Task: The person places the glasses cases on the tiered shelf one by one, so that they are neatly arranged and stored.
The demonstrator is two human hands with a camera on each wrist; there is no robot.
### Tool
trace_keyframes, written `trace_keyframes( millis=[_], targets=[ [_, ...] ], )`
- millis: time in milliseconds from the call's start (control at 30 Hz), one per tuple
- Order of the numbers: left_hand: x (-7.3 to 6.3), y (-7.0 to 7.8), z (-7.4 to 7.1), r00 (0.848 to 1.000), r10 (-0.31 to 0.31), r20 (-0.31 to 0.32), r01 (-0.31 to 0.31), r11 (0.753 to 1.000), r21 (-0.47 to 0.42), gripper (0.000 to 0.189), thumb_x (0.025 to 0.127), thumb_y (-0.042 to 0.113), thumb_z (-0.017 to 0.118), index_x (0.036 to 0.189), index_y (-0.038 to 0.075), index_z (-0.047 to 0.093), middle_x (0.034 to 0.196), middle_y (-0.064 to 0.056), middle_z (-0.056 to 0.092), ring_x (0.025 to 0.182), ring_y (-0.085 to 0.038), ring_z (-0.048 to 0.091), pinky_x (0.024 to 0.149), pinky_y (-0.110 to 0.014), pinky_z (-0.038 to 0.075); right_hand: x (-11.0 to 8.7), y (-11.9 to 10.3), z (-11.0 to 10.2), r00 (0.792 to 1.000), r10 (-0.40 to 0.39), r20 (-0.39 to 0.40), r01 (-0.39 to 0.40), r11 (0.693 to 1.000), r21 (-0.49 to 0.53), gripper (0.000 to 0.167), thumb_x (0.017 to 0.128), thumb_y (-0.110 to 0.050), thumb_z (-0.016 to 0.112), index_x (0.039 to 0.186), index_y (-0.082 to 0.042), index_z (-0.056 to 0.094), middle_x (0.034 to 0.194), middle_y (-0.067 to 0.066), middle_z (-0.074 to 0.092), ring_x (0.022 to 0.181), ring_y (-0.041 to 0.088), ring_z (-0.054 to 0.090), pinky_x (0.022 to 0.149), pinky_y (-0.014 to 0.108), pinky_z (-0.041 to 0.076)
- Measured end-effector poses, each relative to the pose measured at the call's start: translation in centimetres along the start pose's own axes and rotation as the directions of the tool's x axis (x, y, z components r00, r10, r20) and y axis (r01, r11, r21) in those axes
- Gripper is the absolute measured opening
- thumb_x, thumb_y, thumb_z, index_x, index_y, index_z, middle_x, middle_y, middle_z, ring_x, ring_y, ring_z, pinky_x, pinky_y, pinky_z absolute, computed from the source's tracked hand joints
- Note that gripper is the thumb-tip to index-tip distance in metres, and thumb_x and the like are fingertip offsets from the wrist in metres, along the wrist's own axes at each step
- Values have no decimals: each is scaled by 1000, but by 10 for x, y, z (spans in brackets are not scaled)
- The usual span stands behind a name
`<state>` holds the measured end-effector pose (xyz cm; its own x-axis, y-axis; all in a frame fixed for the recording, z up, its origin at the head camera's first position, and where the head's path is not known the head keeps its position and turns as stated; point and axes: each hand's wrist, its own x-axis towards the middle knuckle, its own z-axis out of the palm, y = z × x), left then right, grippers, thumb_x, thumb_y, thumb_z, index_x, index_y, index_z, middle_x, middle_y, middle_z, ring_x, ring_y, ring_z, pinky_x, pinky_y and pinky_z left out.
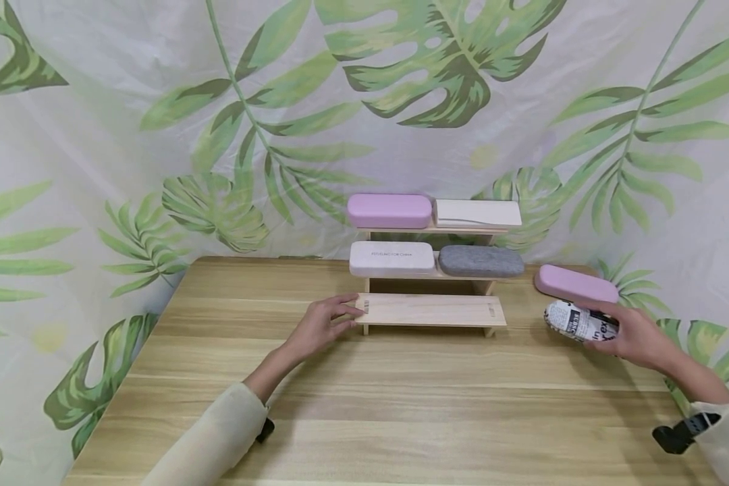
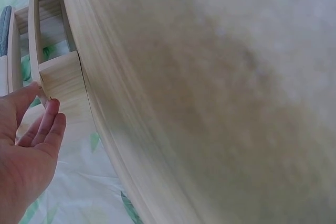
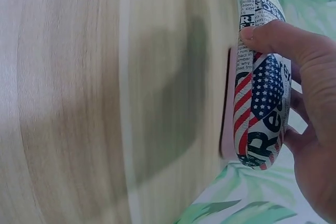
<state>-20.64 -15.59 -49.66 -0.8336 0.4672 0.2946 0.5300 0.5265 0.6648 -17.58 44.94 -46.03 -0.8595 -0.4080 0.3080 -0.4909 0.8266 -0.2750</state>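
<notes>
My right hand grips a glasses case with newspaper lettering and a stars-and-stripes print, held above the tabletop. In the right wrist view, the thumb lies across one side of the printed case and the fingers wrap behind it. My left hand pinches the left end of the lowest board of a three-tier wooden rack. Thumb and fingertips meet at that board's end in the left wrist view, where the left hand shows palm up. Nothing lies on the lowest board.
The top tier carries a pink case and a white case. On the middle tier sit a pale lettered case and a grey fabric case. Another pink case lies on the wooden table, just behind the printed one.
</notes>
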Motion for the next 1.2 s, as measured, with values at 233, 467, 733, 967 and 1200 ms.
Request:
trace_keyframes(
  millis=[233,467,733,967,1200],
  targets=[
    [0,0,0,1000,-26,0,26,999,-22,25,93,-2,78,118,0,79,147,-24,61,126,-40,67,103,-48,58,5,-13,-4,995,-87,-38,87,996,-3,76,53,-9,104,123,-6,74,106,21,76,83,11,60,64,26,50],
    [0,-1,2,999,-33,-9,33,998,-57,27,92,-5,79,118,-3,77,145,-26,62,125,-40,68,101,-46,59,9,-27,-5,991,-130,-30,130,991,5,81,50,-8,104,125,-9,75,110,21,76,88,17,64,67,27,53],
    [0,-2,5,999,-43,-12,42,993,-112,31,91,-7,79,121,-6,75,145,-28,61,125,-41,67,102,-45,58,18,-49,-7,971,-235,-46,235,972,-2,84,49,-12,104,128,-17,75,115,8,77,97,11,64,80,17,47],
    [0,-4,6,998,-53,-15,51,991,-124,33,90,-6,80,123,-6,75,145,-28,61,126,-42,67,102,-46,58,30,-69,-9,958,-283,-38,285,957,56,82,53,-11,102,130,-16,75,122,9,76,105,5,61,88,8,40],
    [0,-4,6,998,-56,-20,54,993,-106,34,90,-5,80,123,-6,74,144,-27,62,125,-41,67,102,-46,58,42,-82,-6,953,-304,-22,304,952,21,79,57,-18,101,131,-17,74,121,7,77,97,9,64,80,13,45]
  ],
)
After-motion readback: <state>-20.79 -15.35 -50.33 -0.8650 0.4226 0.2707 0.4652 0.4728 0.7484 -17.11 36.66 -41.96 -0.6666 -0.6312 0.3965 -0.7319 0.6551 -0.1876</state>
